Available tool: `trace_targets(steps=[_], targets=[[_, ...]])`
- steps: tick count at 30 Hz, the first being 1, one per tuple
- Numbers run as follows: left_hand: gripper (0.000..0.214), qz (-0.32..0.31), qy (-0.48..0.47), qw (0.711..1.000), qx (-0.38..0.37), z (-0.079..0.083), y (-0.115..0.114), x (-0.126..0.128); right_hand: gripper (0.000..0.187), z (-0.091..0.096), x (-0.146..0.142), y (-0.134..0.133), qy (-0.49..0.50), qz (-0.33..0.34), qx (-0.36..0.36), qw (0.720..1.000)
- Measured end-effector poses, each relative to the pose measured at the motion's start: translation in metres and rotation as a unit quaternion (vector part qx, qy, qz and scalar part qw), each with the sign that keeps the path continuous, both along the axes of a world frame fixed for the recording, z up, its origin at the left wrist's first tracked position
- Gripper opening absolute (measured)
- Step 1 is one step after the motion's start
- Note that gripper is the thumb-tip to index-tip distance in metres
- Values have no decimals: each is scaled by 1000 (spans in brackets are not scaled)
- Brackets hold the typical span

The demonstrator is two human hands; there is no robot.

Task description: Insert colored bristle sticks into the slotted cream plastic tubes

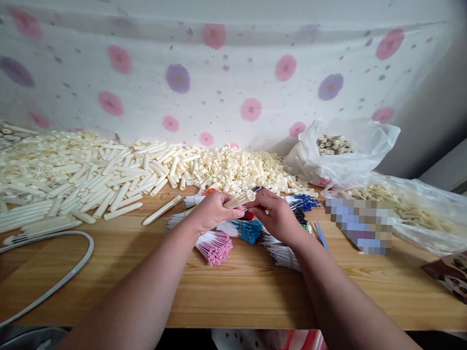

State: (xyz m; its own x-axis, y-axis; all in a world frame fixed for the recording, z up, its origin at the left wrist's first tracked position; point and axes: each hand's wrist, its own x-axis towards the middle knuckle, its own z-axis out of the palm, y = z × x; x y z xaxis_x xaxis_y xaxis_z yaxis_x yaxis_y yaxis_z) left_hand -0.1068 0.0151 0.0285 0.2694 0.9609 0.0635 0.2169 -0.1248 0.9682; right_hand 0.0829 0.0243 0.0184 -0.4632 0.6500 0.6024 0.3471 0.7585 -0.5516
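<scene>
Above the middle of the table, my left hand (213, 211) is closed around a short, hollow, cream plastic pen barrel (240, 199), its open end facing right. My right hand (275, 212) is right beside that end, fingers pinched together; whatever they grip is hidden. Under and around both hands lie rubber-banded bundles of thin white pen refills with coloured ends: a pink bundle (214, 247), a teal bundle (246, 230), a blue bundle (305, 202) and others partly covered by my hands. A long cream barrel (161, 210) lies left of my left hand.
Heaped cream plastic pen parts (234, 170) stretch along the back and left. At right stand a white plastic bag (309, 153) and a clear bag (412, 205) of parts. Blue tweezers (321, 236) lie near my right wrist. A white cable (84, 261) loops at left; a panda box (455, 275) sits far right.
</scene>
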Motion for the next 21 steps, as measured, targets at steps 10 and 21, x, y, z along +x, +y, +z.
trace_targets(steps=[10,21], targets=[[12,-11,-126,992,-8,-6,0,10,26,1,-1,-4,306,122,-338,881],[19,1,-130,989,65,-9,1,11,11,6,-8,-13,220,-16,-174,960]])
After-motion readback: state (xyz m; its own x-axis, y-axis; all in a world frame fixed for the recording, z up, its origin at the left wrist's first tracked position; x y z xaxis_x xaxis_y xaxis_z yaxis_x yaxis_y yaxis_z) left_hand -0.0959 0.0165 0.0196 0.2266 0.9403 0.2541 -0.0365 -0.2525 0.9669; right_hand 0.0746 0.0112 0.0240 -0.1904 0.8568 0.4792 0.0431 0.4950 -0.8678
